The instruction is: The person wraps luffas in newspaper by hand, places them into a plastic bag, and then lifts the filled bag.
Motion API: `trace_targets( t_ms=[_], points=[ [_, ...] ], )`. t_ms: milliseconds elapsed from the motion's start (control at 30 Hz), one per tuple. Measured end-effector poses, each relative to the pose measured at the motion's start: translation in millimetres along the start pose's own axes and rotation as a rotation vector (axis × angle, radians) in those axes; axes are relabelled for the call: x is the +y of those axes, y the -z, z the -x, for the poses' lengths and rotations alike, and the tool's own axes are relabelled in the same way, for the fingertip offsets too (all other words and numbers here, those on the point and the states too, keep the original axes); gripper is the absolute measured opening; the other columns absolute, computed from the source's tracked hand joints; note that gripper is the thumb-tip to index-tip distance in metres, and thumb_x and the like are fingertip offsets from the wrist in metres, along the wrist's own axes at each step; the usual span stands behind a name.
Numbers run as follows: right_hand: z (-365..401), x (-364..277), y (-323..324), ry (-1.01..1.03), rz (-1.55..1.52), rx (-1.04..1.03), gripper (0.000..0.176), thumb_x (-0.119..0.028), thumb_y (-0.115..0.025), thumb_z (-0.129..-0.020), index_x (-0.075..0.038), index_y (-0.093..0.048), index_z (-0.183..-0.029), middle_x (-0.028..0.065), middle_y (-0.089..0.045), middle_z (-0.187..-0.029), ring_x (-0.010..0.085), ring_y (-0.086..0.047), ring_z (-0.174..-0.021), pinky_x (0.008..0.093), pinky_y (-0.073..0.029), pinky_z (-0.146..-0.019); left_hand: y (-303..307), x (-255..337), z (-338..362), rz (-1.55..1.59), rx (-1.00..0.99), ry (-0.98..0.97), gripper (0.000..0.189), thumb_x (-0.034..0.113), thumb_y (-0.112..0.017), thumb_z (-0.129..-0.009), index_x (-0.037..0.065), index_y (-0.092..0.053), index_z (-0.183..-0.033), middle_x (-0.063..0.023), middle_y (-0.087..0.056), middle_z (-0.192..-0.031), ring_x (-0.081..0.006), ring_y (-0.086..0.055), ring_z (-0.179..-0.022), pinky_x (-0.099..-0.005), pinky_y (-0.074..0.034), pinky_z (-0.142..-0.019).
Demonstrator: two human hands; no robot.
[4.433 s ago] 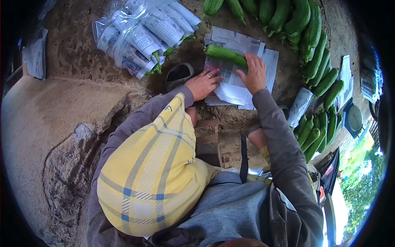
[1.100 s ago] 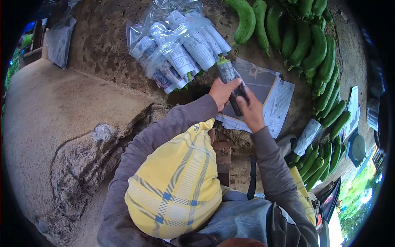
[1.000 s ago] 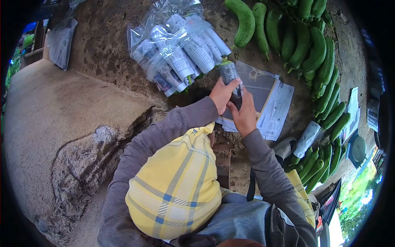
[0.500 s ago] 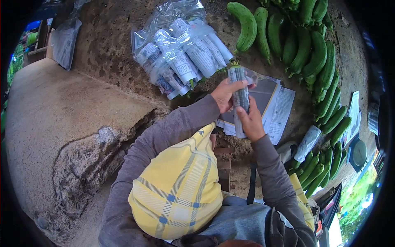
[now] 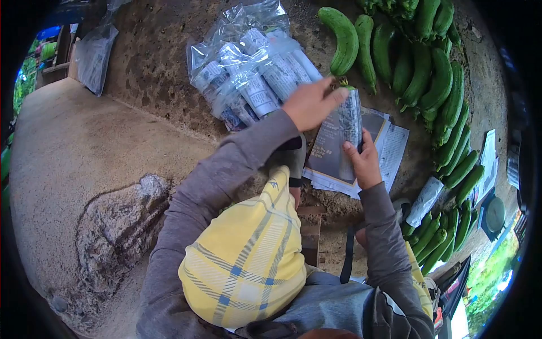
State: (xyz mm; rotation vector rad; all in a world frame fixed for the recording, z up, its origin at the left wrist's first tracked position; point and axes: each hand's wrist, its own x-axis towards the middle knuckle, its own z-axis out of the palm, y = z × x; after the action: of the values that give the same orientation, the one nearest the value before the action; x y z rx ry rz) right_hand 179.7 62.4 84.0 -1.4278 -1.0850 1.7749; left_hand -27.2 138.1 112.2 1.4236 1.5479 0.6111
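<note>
A long green gourd rolled in newspaper [image 5: 351,118] stands nearly upright in the view, its green stem end showing at the top. My right hand [image 5: 366,161] grips its lower part, thumb in front. Close by the stem end is my left hand [image 5: 311,104], fingers stretched out and slightly blurred. Under the roll lies a stack of newspaper sheets [image 5: 327,150], a dark printed page uppermost. Left of it, a clear plastic bag [image 5: 243,25] holds several paper-wrapped gourds [image 5: 276,70], partly covered by my left hand.
Unwrapped green gourds [image 5: 437,85] lie in a long curve along the right. Among them is a paper-wrapped one [image 5: 424,200]. A round-topped scale [image 5: 494,212] stands far right. Another clear bag [image 5: 96,59] is at upper left, near a raised concrete ledge [image 5: 101,141].
My left hand has let go of the wrapped gourd's side and moved up to its stem end. The roll has shifted up and right, in my right hand alone.
</note>
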Motion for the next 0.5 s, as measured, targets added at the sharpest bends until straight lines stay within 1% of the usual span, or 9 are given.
trace_targets(
  t_ms=[33,67,100,167,267,367,400,467,500],
  points=[
    [-5,-4,4,0.005,-0.002,0.008,0.057,-0.022,-0.072,-0.084,0.006,-0.045,-0.127,0.0097,-0.058,-0.112,0.0157,-0.053,-0.102,0.0282,-0.042,-0.091,15,-1,-9,-0.286,0.061,-0.121,0.045,0.039,-0.067,-0.086,0.001,-0.061,-0.110,-0.0131,-0.064,-0.104,-0.0307,-0.061,-0.101,-0.0423,-0.048,-0.087],
    [-10,-10,8,-0.001,0.092,0.015,0.057,-0.023,-0.073,-0.083,0.006,-0.047,-0.126,0.0110,-0.058,-0.113,0.0154,-0.053,-0.102,0.0282,-0.042,-0.091,32,-2,-17,-0.566,0.170,-0.254,0.046,0.038,-0.067,-0.083,0.002,-0.061,-0.111,-0.0140,-0.064,-0.105,-0.0322,-0.060,-0.102,-0.0441,-0.047,-0.088],
    [-16,-14,9,0.035,0.156,0.006,0.058,-0.023,-0.074,-0.082,0.006,-0.048,-0.125,0.0119,-0.058,-0.112,0.0173,-0.054,-0.102,0.0292,-0.043,-0.091,47,-5,-27,-0.844,0.283,-0.387,0.046,0.037,-0.068,-0.081,0.003,-0.061,-0.112,-0.0149,-0.063,-0.107,-0.0336,-0.058,-0.102,-0.0460,-0.045,-0.090],
    [-32,-19,10,0.105,0.288,-0.012,0.058,-0.024,-0.075,-0.080,0.006,-0.049,-0.123,0.0137,-0.059,-0.109,0.0209,-0.056,-0.101,0.0311,-0.044,-0.090,67,-18,-50,-1.184,0.240,-0.153,0.038,0.033,-0.066,-0.079,0.005,-0.066,-0.104,-0.0141,-0.063,-0.107,-0.0302,-0.057,-0.106,-0.0456,-0.047,-0.087],
    [-58,-13,8,0.369,0.639,0.031,0.058,-0.024,-0.076,-0.077,0.005,-0.053,-0.122,0.0172,-0.060,-0.106,0.0298,-0.059,-0.099,0.0356,-0.045,-0.089,77,-28,-73,-1.318,0.157,-0.099,0.029,0.031,-0.064,-0.080,0.008,-0.069,-0.095,-0.0152,-0.065,-0.102,-0.0303,-0.060,-0.101,-0.0456,-0.051,-0.081],
    [-76,-29,-9,0.366,0.668,-0.024,0.057,-0.023,-0.076,-0.075,0.004,-0.055,-0.121,0.0197,-0.059,-0.105,0.0361,-0.058,-0.100,0.0392,-0.045,-0.089,77,-27,-95,-1.321,-0.007,-0.057,0.026,0.029,-0.063,-0.079,0.007,-0.070,-0.092,-0.0172,-0.067,-0.096,-0.0331,-0.064,-0.095,-0.0459,-0.053,-0.078],
    [-84,-27,-13,0.394,0.690,-0.034,0.057,-0.024,-0.076,-0.075,0.002,-0.056,-0.122,0.0200,-0.060,-0.106,0.0355,-0.058,-0.101,0.0394,-0.046,-0.088,78,-28,-103,-1.251,-0.003,-0.016,0.027,0.028,-0.062,-0.079,0.006,-0.070,-0.094,-0.0174,-0.068,-0.095,-0.0341,-0.065,-0.093,-0.0461,-0.053,-0.078],
    [-95,-34,-26,0.378,0.671,-0.042,0.058,-0.024,-0.075,-0.075,0.002,-0.056,-0.123,0.0206,-0.060,-0.106,0.0355,-0.059,-0.101,0.0396,-0.046,-0.089,80,-27,-115,-1.110,0.006,0.061,0.030,0.027,-0.061,-0.080,0.005,-0.070,-0.098,-0.0178,-0.069,-0.092,-0.0362,-0.067,-0.088,-0.0466,-0.053,-0.079],
    [-100,-37,-34,0.368,0.661,-0.046,0.059,-0.024,-0.075,-0.075,0.002,-0.055,-0.124,0.0209,-0.061,-0.106,0.0355,-0.059,-0.101,0.0397,-0.046,-0.089,81,-24,-116,-1.071,0.013,0.061,0.030,0.026,-0.060,-0.081,0.005,-0.070,-0.099,-0.0175,-0.069,-0.093,-0.0363,-0.067,-0.089,-0.0465,-0.053,-0.080]
  ],
)
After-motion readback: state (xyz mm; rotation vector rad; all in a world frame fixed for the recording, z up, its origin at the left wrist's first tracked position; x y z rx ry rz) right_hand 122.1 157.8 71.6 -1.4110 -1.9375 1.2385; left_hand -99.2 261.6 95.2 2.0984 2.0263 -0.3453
